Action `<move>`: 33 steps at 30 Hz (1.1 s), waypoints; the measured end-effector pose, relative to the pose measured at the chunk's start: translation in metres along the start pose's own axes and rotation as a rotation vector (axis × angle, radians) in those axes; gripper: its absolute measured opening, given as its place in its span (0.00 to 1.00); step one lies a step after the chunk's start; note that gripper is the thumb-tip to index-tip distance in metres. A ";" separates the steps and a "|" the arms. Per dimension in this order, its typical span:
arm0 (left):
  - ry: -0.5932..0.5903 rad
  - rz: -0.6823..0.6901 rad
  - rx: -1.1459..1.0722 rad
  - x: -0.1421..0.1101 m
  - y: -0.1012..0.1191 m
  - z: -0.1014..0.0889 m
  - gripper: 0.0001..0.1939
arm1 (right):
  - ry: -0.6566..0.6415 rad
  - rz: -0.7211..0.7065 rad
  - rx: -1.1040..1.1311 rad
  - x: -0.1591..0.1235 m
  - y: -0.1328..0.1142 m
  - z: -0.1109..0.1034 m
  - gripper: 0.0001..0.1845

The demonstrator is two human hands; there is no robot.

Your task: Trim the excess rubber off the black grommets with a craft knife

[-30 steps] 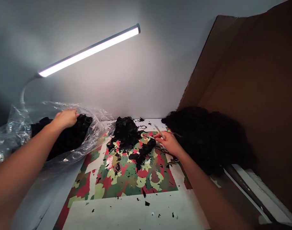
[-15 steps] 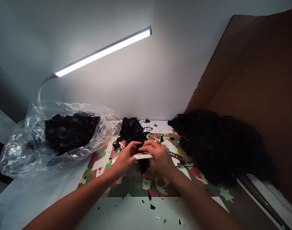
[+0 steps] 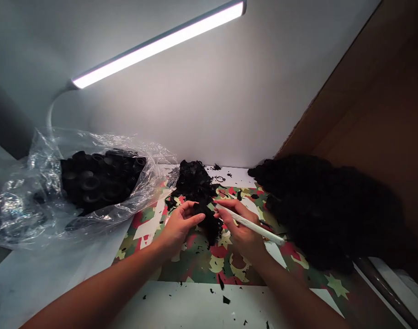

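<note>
My left hand (image 3: 182, 225) is closed, thumb and fingers curled around a small black ribbed part (image 3: 198, 209) that looks like rubber. Its outline merges with the black scraps behind it. In my right hand (image 3: 242, 226) lies a slim white pen-shaped tool (image 3: 255, 225), gripped between thumb and fingers, its rear end pointing down and right. The tip, close to the left hand, is too small to make out. Beneath and between the hands lies a clump of black scraps (image 3: 211, 230) on the camouflage-patterned sheet (image 3: 181, 269).
At left sits a clear plastic bag (image 3: 20, 205) holding many black round parts (image 3: 92, 183). A heap of black trimmings (image 3: 194, 176) lies behind my hands. A large black pile (image 3: 318, 205) rests at right by a cardboard panel (image 3: 373, 109). Overhead hangs a lit lamp (image 3: 161, 45).
My right hand has moved slightly away from the left, and the white tool has swung from level to slanting down rightward. The black part shows more openly. The whole view has shifted a little.
</note>
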State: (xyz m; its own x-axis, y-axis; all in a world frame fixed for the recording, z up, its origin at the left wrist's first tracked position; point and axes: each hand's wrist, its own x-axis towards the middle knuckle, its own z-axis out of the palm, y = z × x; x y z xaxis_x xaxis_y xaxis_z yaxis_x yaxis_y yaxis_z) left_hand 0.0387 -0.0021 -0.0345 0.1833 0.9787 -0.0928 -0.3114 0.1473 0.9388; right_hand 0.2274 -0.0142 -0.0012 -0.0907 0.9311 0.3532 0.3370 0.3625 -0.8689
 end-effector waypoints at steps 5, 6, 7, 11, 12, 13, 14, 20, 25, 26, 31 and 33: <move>0.007 0.023 0.118 -0.002 0.005 -0.001 0.18 | -0.018 -0.140 -0.085 0.000 0.000 0.003 0.07; 0.007 0.026 0.141 -0.003 0.006 -0.001 0.18 | -0.038 -0.168 -0.093 0.001 0.000 0.004 0.07; 0.001 0.031 0.159 -0.004 0.007 -0.001 0.18 | -0.057 -0.187 -0.104 0.001 0.001 0.004 0.07; -0.027 0.071 0.217 -0.006 0.008 0.000 0.16 | -0.107 -0.247 -0.167 0.000 0.004 0.006 0.05; -0.029 0.085 0.229 -0.006 0.008 0.001 0.16 | -0.116 -0.264 -0.182 0.000 0.004 0.006 0.04; -0.029 0.098 0.241 -0.006 0.009 0.001 0.16 | -0.124 -0.276 -0.197 -0.001 0.005 0.007 0.04; -0.026 0.113 0.255 -0.006 0.009 0.001 0.16 | -0.130 -0.282 -0.211 -0.002 0.005 0.007 0.04; 0.008 0.153 0.368 -0.007 0.012 0.004 0.14 | -0.166 -0.285 -0.257 -0.006 0.001 0.009 0.06; -0.001 0.145 0.352 -0.009 0.015 0.005 0.15 | -0.166 -0.244 -0.234 -0.007 -0.002 0.007 0.07; -0.002 0.142 0.353 -0.009 0.016 0.005 0.15 | -0.164 -0.240 -0.234 -0.007 -0.002 0.006 0.07; 0.027 0.128 0.333 -0.010 0.015 0.007 0.15 | -0.160 -0.338 -0.267 -0.005 0.003 0.009 0.09; 0.048 0.146 0.314 -0.010 0.013 0.007 0.15 | -0.117 -0.419 -0.294 -0.005 0.007 0.014 0.13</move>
State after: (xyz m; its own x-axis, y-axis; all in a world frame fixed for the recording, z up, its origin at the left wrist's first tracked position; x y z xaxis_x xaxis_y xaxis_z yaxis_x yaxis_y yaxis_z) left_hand 0.0393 -0.0113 -0.0195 0.1114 0.9929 0.0416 -0.0278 -0.0387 0.9989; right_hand 0.2172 -0.0159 -0.0138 -0.3726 0.7129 0.5942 0.4966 0.6940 -0.5213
